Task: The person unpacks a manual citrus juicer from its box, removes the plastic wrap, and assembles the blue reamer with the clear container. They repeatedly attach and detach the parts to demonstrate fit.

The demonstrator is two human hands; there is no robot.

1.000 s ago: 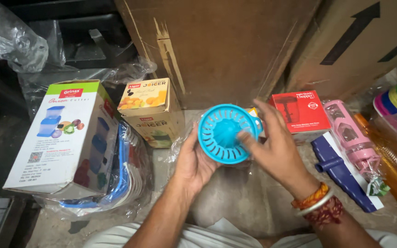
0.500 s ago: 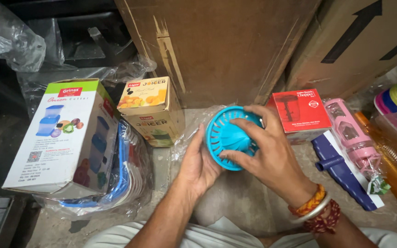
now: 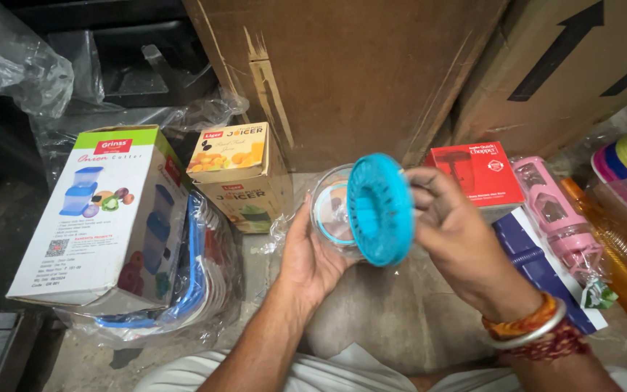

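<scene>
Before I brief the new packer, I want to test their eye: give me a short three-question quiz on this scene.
1. True or false: the right hand holds the blue slotted disc by its rim.
2. What does the left hand cup? A) a pink bottle B) a clear round container C) a red box
3. Which carton stands nearer the left hand: the white and green box or the yellow juicer box?

Key: 1. True. 2. B, the clear round container, just behind the disc. 3. The yellow juicer box.
</scene>
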